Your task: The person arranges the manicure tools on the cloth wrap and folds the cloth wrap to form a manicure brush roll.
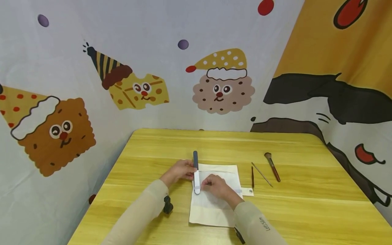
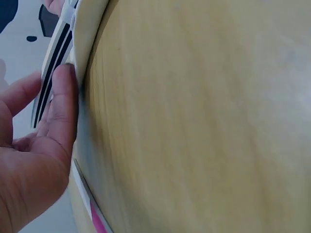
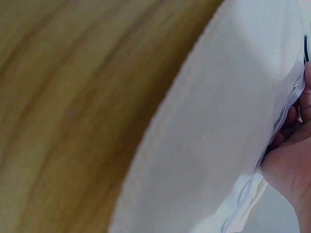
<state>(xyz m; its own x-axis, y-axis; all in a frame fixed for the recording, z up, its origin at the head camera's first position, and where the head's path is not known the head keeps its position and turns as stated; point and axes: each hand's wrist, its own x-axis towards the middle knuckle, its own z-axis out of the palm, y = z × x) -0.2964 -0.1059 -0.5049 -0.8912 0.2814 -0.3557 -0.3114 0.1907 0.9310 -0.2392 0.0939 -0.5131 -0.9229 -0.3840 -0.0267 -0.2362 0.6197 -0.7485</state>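
An off-white cloth tool roll (image 1: 211, 216) lies unfolded on the table, a pale elastic band (image 1: 237, 191) across its middle. Along its left side are nail files (image 1: 196, 173), dark grey at the far end and white at the near end; their layered edges (image 2: 52, 70) show in the left wrist view. The band crosses over the near end of the files. My left hand (image 1: 182, 169) grips the files between thumb and fingers. Just right of them, my right hand (image 1: 215, 186) has curled fingers pinching the band, partly hidden in the right wrist view.
Right of the roll lie a short dark-red tool (image 1: 252, 177), a thin metal stick (image 1: 262, 175) and a makeup brush (image 1: 272, 166). A snap tab (image 1: 248, 191) sticks out from the roll. A white-and-pink strip (image 2: 97, 218) shows below the left hand.
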